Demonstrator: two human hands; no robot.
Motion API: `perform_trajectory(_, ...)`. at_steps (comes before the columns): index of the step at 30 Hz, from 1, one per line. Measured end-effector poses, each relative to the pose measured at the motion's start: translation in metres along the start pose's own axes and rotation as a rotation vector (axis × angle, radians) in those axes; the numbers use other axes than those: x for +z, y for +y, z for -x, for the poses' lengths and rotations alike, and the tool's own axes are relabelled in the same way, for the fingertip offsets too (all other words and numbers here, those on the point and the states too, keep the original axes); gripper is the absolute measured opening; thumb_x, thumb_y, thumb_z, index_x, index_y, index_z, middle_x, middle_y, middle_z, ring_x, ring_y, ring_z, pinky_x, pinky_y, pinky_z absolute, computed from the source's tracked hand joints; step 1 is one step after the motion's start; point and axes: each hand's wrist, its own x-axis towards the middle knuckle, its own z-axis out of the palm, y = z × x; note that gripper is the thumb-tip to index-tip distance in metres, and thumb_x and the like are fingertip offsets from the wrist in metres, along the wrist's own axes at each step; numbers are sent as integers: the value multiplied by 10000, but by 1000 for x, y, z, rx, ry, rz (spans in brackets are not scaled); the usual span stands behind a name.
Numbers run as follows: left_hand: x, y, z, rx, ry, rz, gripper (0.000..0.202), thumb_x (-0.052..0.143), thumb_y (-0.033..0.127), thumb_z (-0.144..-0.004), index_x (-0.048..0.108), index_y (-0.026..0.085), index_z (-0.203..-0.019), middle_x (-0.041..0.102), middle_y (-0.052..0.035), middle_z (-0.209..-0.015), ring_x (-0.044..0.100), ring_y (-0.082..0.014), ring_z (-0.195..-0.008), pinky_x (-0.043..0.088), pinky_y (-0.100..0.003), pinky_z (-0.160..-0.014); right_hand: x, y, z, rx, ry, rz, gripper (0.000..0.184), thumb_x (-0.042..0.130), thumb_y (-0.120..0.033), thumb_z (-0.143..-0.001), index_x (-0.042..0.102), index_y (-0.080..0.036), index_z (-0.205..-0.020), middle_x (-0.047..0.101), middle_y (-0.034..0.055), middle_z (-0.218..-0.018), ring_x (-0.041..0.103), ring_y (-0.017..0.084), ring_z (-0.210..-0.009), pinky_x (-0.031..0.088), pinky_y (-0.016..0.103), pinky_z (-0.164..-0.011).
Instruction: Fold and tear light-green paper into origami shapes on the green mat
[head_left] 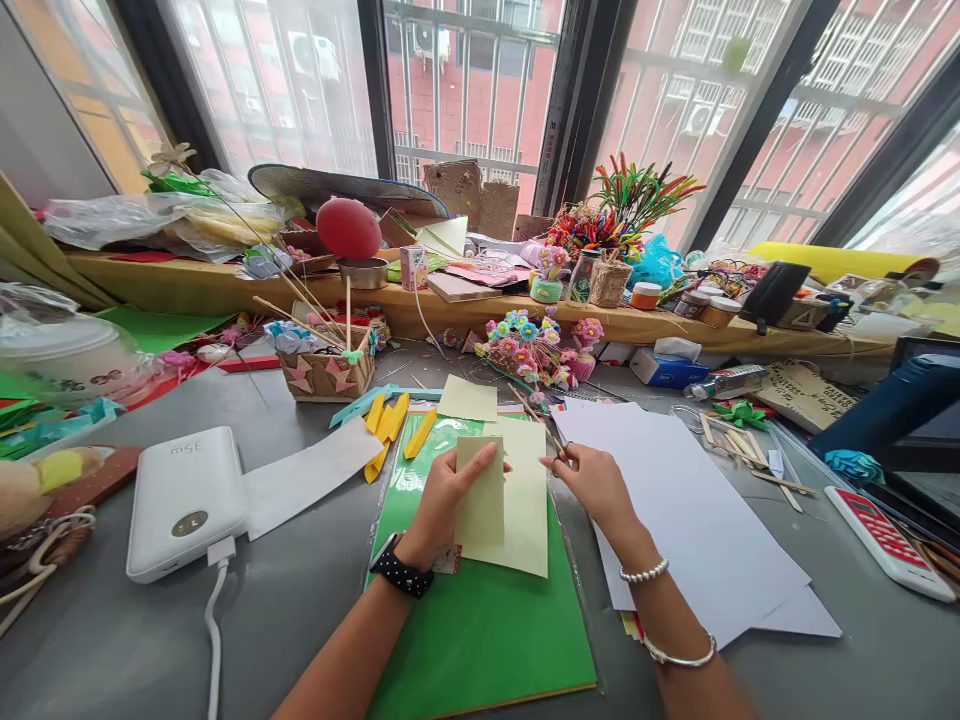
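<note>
My left hand (442,500) pinches a folded-looking piece of pale yellow paper (481,510), thumb on top, above the green sheet pack. In my right hand (596,488) is a pair of scissors (556,440), its handles at my fingers and its blades pointing away toward the upper left, apart from the held paper. Under the held piece lies a larger pale yellow sheet (529,545), and a smaller pale yellow piece (469,398) sits just beyond. All of these are over a green sheet pack (495,640). Folded bright yellow strips (386,425) are at its upper left.
White paper sheets (690,520) spread to the right, near a red-and-white calculator (889,540). A white power bank (187,505) with a cable stands left. Behind are a cardboard basket (330,375), crocheted flowers (525,345) and a crowded window ledge (405,315).
</note>
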Motion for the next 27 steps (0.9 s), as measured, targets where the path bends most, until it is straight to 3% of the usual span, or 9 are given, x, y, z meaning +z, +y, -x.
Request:
perform_trajectory(3,-1,3,0,-1,10,-1,294,606,395,-649,615,116,-740,650,-81,-751,577,-148,-613,449,-211,-508,2,15,-2,83,31,111,109,569,-270,-663,615,-173,-684,593,52,-592,509,180,-557,302,253,-491)
perform_trajectory(7,-1,4,-2,-44,14,-12,309,618,398,-633,611,114,-755,654,-87,-762,585,-154,-617,448,-218,-521,-2,17,-3,94,66,104,144,540,-185,-671,626,-138,-777,631,97,-672,553,210,-628,350,277,-551)
perform_trajectory(10,0,2,-2,-73,-24,-36,303,630,395,-619,611,116,-737,655,-78,-722,575,-140,-564,437,-216,-507,-7,3,0,27,90,-10,197,460,-264,-757,612,-153,-817,628,73,-705,548,171,-612,384,268,-589)
perform_trajectory(11,0,1,-2,-77,-51,-64,297,631,394,-619,615,115,-719,653,-75,-702,568,-134,-545,430,-212,-499,-8,-4,2,-41,69,-180,251,419,-318,-788,608,-154,-806,621,58,-683,532,149,-562,394,258,-573)
perform_trajectory(14,3,-1,-1,-64,-158,-184,276,623,392,-628,628,117,-654,645,-63,-640,544,-116,-505,401,-196,-478,-6,-24,9,-165,-115,-577,327,434,-426,-771,597,-144,-800,601,37,-662,487,116,-497,396,230,-487)
perform_trajectory(20,4,-4,0,-15,-244,-334,287,580,413,-656,650,135,-658,649,-62,-648,548,-134,-543,390,-200,-484,3,-33,16,-177,-167,-593,237,532,-380,-715,574,-158,-643,557,6,-569,479,109,-490,379,218,-469)
perform_trajectory(22,2,-4,-2,-6,-230,-373,289,589,416,-641,655,138,-679,642,-50,-648,541,-139,-549,383,-200,-478,3,-28,14,-144,-134,-615,245,529,-390,-714,570,-156,-652,545,2,-553,481,111,-473,382,223,-468)
perform_trajectory(27,-8,-1,-9,55,-134,-326,259,605,391,-624,651,140,-667,616,-18,-642,527,-129,-579,378,-189,-501,0,-14,6,-1,89,-644,306,514,-455,-702,566,-155,-671,509,-4,-525,459,119,-464,368,233,-455)
